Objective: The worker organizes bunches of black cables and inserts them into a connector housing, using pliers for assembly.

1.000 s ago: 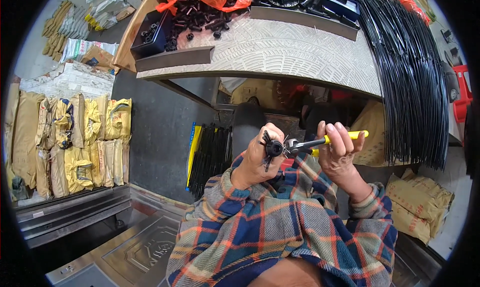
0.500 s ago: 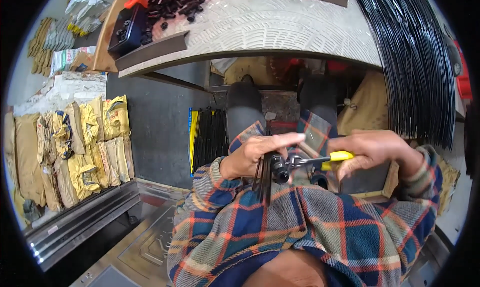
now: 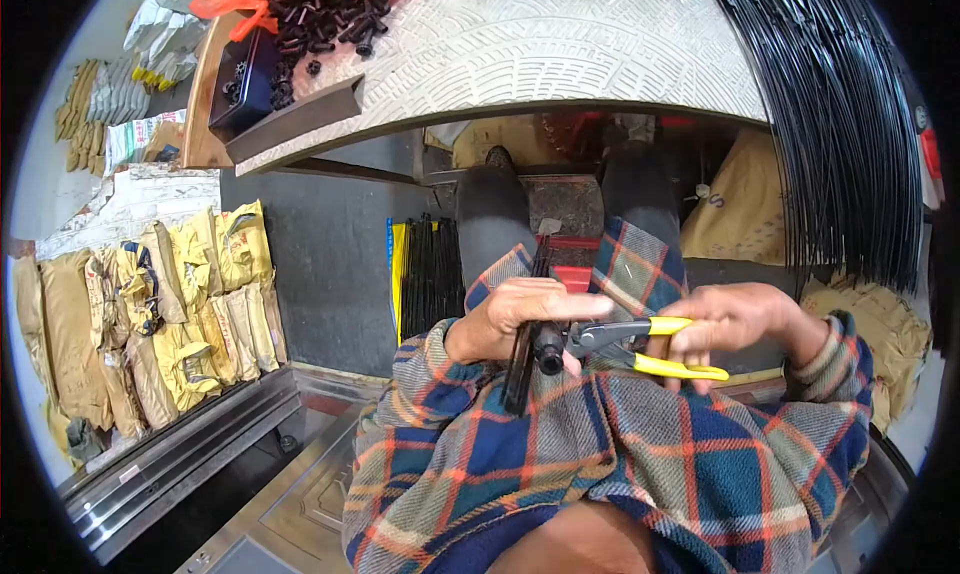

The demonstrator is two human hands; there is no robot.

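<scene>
My left hand [image 3: 515, 304] is closed round a bundle of thin black rods [image 3: 519, 379] with a dark tubular hub [image 3: 549, 348], which looks like a folded umbrella frame. Its index finger lies stretched along the top, toward the right. My right hand [image 3: 735, 319] grips pliers [image 3: 612, 334] with dark metal jaws and yellow handles, which stand apart. The jaw tips are beside the hub at my left fingertips; whether they grip anything is hard to make out. Both hands are over my lap, before my plaid shirt.
Ahead stands a textured pale worktable [image 3: 560, 44] with a pile of small black plastic parts [image 3: 318, 19] and a dark box [image 3: 245, 79]. Long black rods [image 3: 840, 124] hang over its right end. More black rods [image 3: 430, 264] stand by my left leg. Folded sacks [image 3: 150, 324] lie at far left.
The pliers' handles have spread apart, and the lower one has swung out. The rod bundle and hub have shifted slightly left. My left hand keeps its hold.
</scene>
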